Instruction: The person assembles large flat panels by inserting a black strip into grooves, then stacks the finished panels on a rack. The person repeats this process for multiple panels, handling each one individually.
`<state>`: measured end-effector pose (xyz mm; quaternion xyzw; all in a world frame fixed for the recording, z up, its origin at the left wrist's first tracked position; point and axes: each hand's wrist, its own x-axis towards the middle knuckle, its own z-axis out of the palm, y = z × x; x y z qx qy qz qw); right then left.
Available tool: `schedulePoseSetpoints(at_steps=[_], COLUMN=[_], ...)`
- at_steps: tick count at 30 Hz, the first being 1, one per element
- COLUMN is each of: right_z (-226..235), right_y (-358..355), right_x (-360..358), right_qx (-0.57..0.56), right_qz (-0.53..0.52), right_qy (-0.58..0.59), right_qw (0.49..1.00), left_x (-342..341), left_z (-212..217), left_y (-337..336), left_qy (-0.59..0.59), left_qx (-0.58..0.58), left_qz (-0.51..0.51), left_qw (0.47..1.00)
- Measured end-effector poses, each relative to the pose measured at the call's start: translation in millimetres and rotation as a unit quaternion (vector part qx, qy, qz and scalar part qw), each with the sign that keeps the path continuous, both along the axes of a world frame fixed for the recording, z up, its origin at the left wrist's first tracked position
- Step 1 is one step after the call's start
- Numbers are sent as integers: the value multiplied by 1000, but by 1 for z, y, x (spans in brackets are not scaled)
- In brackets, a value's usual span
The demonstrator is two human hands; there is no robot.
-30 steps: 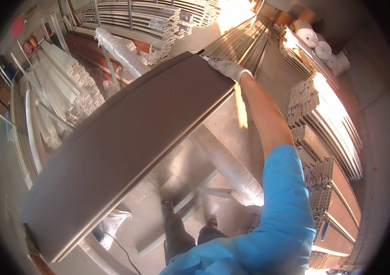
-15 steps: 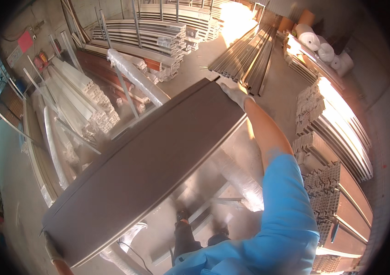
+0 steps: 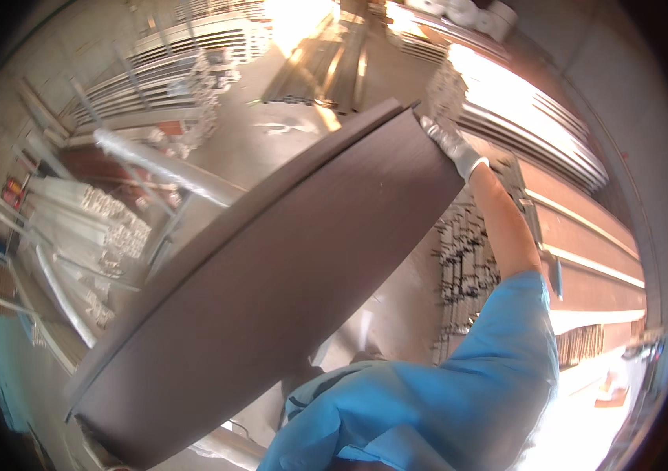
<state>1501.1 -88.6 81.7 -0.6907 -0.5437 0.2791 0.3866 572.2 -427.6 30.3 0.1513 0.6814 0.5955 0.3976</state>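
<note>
Head view: long dark-brown flat panel (image 3: pixel 271 290) held aslant, far end gripped by white-gloved right hand (image 3: pixel 452 147), near end by partly hidden left hand (image 3: pixel 94 449). Compared with earlier, panel swung rightward, now overlapping stacked brown boards (image 3: pixel 585 229) in view; carrying judged under way.

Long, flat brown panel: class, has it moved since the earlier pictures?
Yes: the flat brown panel has shifted rightward, its far end now appearing nearer the stacked long brown boards at right.

Brown panel (image 3: pixel 271 275) between 2 hands (image 3: pixel 453 147)
</note>
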Motion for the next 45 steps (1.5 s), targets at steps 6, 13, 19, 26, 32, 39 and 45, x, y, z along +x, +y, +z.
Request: schedulePoseSetpoints(at_steps=[6, 13, 19, 26, 32, 39, 45], right_z=[21, 16, -44, -112, -140, -255, -360], right_y=[-216, -511, -717, -911, -950, -962, -932], right_x=[168, 262, 259, 213, 208, 305, 409], right_qx=[-5, 59, 102, 96, -225, -184, -242], right_qz=[-212, -377, -530, -558, -674, -642, -463], right_qy=[81, 116, 83, 205, 108, 107, 12], right_qw=[974, 917, 838, 798, 695, 736, 852], left_x=[131, 294, 429, 536, 594, 650, 688], left_z=[34, 38, 11, -73, -143, -246, -325], left_y=[54, 153, 199, 194, 111, 37, -14], left_qy=[8, 124, 168, 23, 209, 50, -53], left_qx=[46, 66, 88, -8, -38, -226, -317], left_qz=[-105, -287, -443, -559, -549, -562, -526], left_qw=[993, 947, 876, 829, 809, 794, 787])
